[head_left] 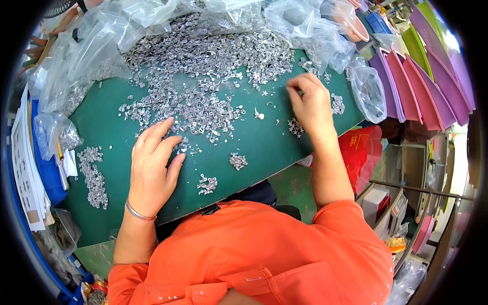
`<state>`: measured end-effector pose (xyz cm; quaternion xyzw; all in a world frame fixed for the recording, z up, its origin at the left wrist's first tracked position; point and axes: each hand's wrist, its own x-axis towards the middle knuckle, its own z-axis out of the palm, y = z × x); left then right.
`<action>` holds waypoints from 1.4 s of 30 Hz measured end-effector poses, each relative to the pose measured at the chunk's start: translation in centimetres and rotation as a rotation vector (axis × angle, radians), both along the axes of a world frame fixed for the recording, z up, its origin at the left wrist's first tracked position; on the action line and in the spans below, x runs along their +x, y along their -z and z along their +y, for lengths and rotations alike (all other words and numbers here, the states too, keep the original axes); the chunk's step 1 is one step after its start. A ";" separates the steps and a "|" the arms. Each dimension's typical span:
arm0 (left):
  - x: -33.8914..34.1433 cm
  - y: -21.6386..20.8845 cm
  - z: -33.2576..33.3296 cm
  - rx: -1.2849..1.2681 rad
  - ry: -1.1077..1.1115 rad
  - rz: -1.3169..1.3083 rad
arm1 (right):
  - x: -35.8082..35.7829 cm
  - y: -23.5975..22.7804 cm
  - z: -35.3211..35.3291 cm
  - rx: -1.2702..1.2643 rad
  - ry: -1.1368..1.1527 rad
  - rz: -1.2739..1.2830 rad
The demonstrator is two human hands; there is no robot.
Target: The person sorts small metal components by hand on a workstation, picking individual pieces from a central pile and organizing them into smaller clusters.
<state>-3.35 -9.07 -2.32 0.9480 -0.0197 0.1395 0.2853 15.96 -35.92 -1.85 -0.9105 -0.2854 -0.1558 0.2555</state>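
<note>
A broad heap of small silvery metal charms (pixel 203 96), several shaped like letters, spreads over the green tabletop (pixel 264 147). At the heap's near left edge lies my left hand (pixel 152 165), fingers apart, its fingertips by the loose charms. My right hand (pixel 311 104) is over the table's right side with thumb and fingers curled together; whatever they may pinch is hidden. Just below its fingers sits a little cluster of star-shaped charms (pixel 295 127). Two more small clusters, one of charms (pixel 237 161) and one of similar pieces (pixel 207 184), lie nearer to me.
A longer group of charms (pixel 95 178) lies at the left. Clear plastic bags (pixel 137 20) line the far edge. A clear bag (pixel 367 91) and upright purple and pink trays (pixel 406 86) stand at the right. Papers (pixel 25 162) and a blue holder (pixel 48 175) flank the left edge.
</note>
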 end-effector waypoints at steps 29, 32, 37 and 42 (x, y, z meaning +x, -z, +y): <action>-0.2 0.0 0.1 -0.010 -0.031 0.014 | 8.1 -4.5 -0.4 0.578 0.112 0.189; -0.1 0.0 0.1 -0.023 -0.031 0.012 | 14.0 -6.7 -1.5 0.556 0.159 0.116; -0.1 0.5 0.4 -0.028 -0.002 -0.021 | 21.1 -7.1 -3.8 0.417 0.250 0.165; -0.4 0.0 0.5 -0.023 -0.015 -0.001 | 8.0 -5.8 2.8 0.226 -0.072 -0.023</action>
